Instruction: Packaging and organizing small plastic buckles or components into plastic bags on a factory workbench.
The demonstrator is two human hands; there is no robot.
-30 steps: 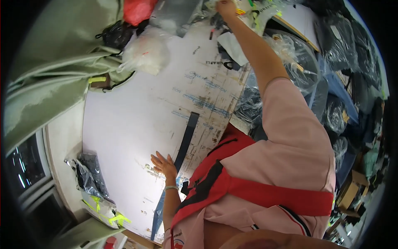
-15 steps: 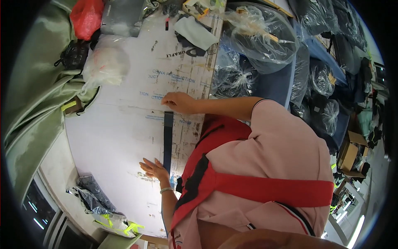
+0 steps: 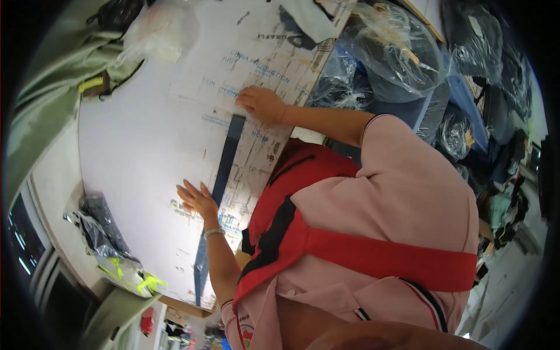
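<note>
A long dark navy strip (image 3: 226, 160) of what looks like fabric lies flat and slanting on the worn white board (image 3: 146, 140). My left hand (image 3: 198, 201) rests palm down beside it, fingers spread and holding nothing. The left wrist and forearm pass over the strip, whose lower part shows again past them. Just beyond the strip's upper end is my right hand (image 3: 263, 105), its fingers bent and drawn together. Whatever they hold, if anything, is hidden.
A grey cloth (image 3: 312, 17) and a white plastic bag (image 3: 160, 32) lie on the board's far part. Plastic-wrapped dark bundles (image 3: 396, 58) crowd the right. Wrapped dark rolls (image 3: 105, 219) sit at the lower left edge, near a green curtain (image 3: 41, 116).
The whole view has shifted and tilted, so the board and strip now slant. More of the strip's lower end shows past my left forearm. Both hands keep about the same places along the strip.
</note>
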